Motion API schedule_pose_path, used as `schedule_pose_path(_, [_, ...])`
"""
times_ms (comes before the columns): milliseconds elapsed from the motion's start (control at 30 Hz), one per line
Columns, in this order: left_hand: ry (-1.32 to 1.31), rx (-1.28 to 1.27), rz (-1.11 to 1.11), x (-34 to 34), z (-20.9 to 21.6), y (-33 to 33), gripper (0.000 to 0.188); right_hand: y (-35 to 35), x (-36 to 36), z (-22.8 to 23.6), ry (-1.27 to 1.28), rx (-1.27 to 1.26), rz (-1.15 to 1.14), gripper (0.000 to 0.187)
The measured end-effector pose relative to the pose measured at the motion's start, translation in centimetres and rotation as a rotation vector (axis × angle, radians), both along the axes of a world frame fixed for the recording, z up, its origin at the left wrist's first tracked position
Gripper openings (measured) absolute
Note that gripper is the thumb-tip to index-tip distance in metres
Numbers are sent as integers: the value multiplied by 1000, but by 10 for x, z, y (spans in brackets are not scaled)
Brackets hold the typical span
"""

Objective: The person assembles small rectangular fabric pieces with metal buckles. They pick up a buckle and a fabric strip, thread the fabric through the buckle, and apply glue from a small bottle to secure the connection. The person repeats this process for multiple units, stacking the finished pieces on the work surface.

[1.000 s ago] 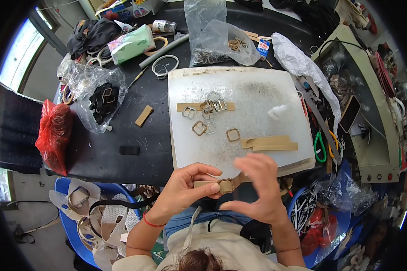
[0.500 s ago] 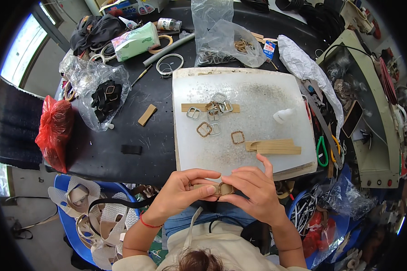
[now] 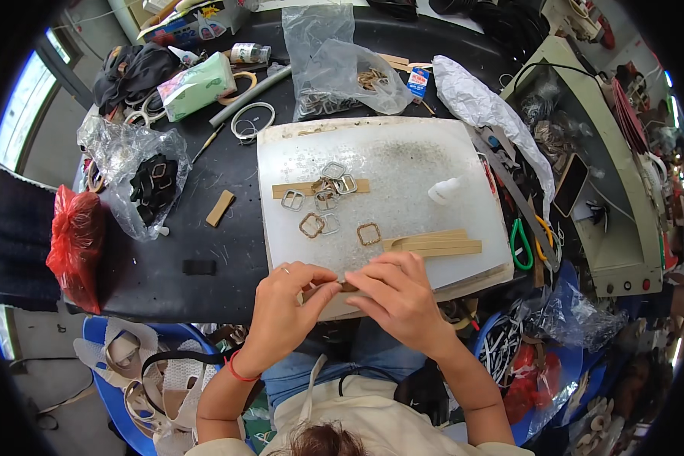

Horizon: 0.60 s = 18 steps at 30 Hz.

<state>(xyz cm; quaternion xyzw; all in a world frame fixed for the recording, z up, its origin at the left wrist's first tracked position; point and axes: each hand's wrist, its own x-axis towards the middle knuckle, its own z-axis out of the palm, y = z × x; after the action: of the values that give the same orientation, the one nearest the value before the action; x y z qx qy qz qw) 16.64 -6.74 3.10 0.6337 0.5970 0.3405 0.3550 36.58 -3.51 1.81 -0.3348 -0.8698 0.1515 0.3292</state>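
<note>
— Change observed?
— Left hand (image 3: 287, 296) and right hand (image 3: 403, 295) now pinch the buckled strap (image 3: 348, 287) between fingertips, just below frame centre; its buckle, visible earlier, is covered.
— Implication?
— Close finger work, apparently; fit unverifiable.

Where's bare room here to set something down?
White board: between the buckle cluster and white bottle. Black tabletop: between red bag and black strip. Crowded: around the far clear bag, and where left hand and right hand meet.
</note>
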Motion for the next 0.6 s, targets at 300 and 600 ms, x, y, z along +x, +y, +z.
schedule_pose_path(300, [272,342,194,-22,1,26,22,4,55,8,-47,-45,-319,33])
schedule_pose_path(600, [315,292,163,-4,-9,45,24,24,76,-11,-71,40,-368,22])
